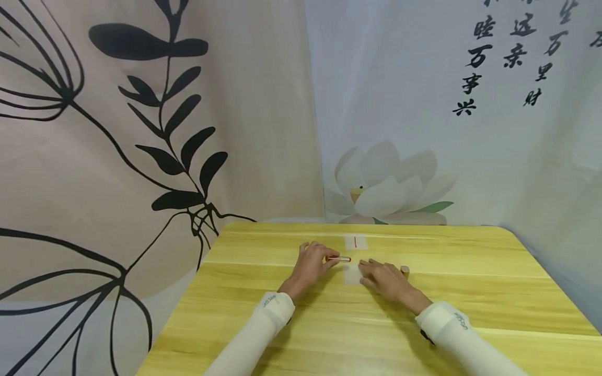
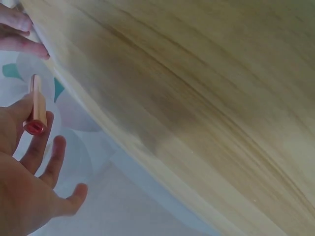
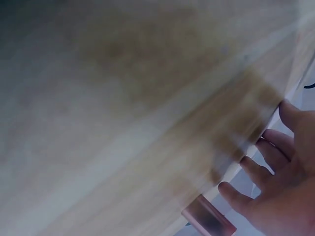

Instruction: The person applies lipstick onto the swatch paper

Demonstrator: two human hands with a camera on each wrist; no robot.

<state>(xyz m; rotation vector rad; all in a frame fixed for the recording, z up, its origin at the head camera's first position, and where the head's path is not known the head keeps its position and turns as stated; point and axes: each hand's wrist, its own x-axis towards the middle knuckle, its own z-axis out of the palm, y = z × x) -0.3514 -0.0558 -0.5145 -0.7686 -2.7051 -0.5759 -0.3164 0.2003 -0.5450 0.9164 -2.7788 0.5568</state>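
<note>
My left hand [image 1: 311, 262] pinches a slim, shiny tube with a red end [image 1: 339, 258] between thumb and fingers, just above the table. In the left wrist view the tube [image 2: 37, 108] is seen end-on, its other fingers spread loosely beside it; its exact kind is unclear. To the right, my right hand [image 1: 386, 280] rests with its fingertips on the table, at the right edge of a pale sheet [image 1: 351, 275]. Just beyond its fingers stands a small rose-coloured block or cap [image 1: 405, 270], also close to the little finger in the right wrist view.
A second pale slip [image 1: 349, 243] bearing a short red line lies farther back on the wooden table [image 1: 263, 245]. Behind the table's far edge hangs a curtain [image 1: 273, 130] printed with plants, a lotus and writing.
</note>
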